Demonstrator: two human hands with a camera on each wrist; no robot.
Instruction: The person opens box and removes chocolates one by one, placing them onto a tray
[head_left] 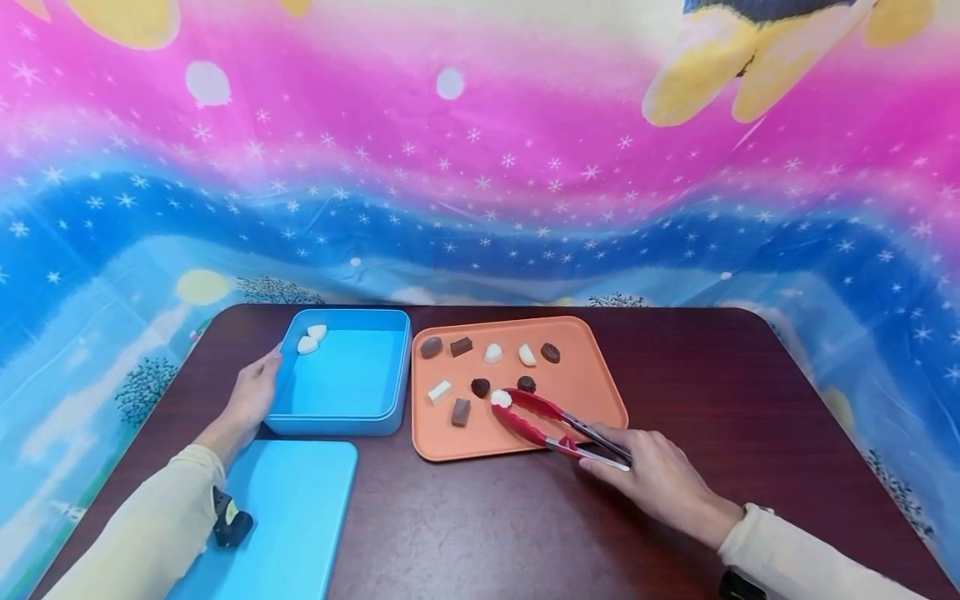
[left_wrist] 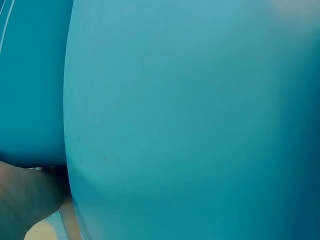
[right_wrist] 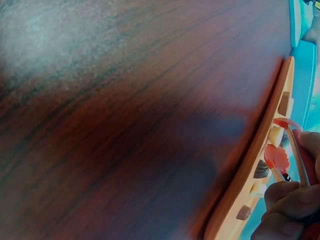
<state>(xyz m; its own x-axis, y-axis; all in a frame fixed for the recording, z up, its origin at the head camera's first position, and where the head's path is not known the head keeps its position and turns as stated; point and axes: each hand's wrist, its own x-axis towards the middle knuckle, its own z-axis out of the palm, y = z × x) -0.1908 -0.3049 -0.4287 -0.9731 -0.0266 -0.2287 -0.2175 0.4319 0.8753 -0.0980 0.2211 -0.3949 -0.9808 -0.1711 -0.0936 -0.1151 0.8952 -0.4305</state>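
Observation:
My left hand (head_left: 253, 392) rests against the outer left wall of an open blue box (head_left: 397, 423), its fingers lying along the side. Two white chocolate-like pieces (head_left: 307, 345) sit together in the box's far left corner. In my right hand (head_left: 660, 475) I hold red-tipped metal tongs (head_left: 531, 429) over an orange tray (head_left: 480, 446). A white piece (head_left: 501, 399) is between the tong tips; whether it is pinched or lifted I cannot tell. Dark brown pieces (head_left: 480, 387), a milk-brown block (head_left: 461, 412) and other white pieces (head_left: 441, 392) lie about the tray.
A flat blue lid (head_left: 300, 517) lies in front of the box, under my left forearm. Box and tray stand side by side on a dark wood table (head_left: 697, 367). Behind hangs a patterned cloth (head_left: 480, 167).

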